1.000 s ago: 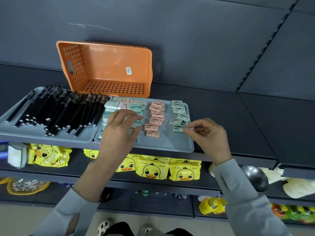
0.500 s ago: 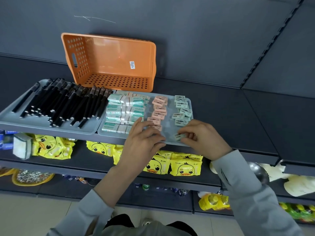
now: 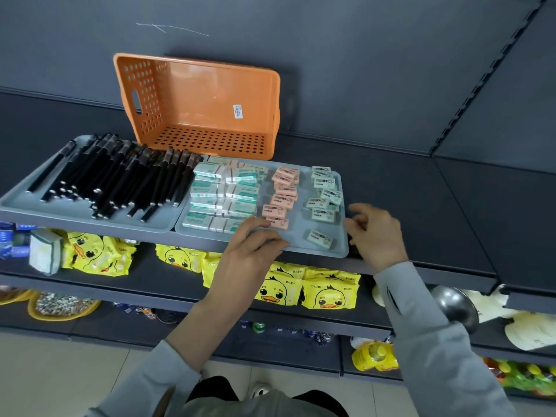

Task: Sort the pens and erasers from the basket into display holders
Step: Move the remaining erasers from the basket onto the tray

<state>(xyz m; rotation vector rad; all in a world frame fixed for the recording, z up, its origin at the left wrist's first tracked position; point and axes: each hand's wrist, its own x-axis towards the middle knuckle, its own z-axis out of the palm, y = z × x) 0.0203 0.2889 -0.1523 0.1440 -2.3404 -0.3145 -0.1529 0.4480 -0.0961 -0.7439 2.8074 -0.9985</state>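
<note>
Brightness: I am seeing the upper shelf (image 3: pixel 421 206) evenly and fairly brightly lit; the lower shelves (image 3: pixel 150 284) are sitting dimmer.
Shadows: the orange basket (image 3: pixel 195 97) is casting a soft shadow rightward on the back panel (image 3: pixel 361 70).
Glare: a pale sheen is lying on the basket's inner wall.
Distortion: the wide lens is bowing shelf edges toward the corners.
Sharpness: eraser (image 3: pixel 323 203) print is blurring beyond reading.

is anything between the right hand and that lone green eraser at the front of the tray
Nothing but the tray's low right rim. The right hand is just outside it, empty, and the lone green eraser lies on bare tray floor just inside. The left hand rests on the front edge, off to the side.
</note>
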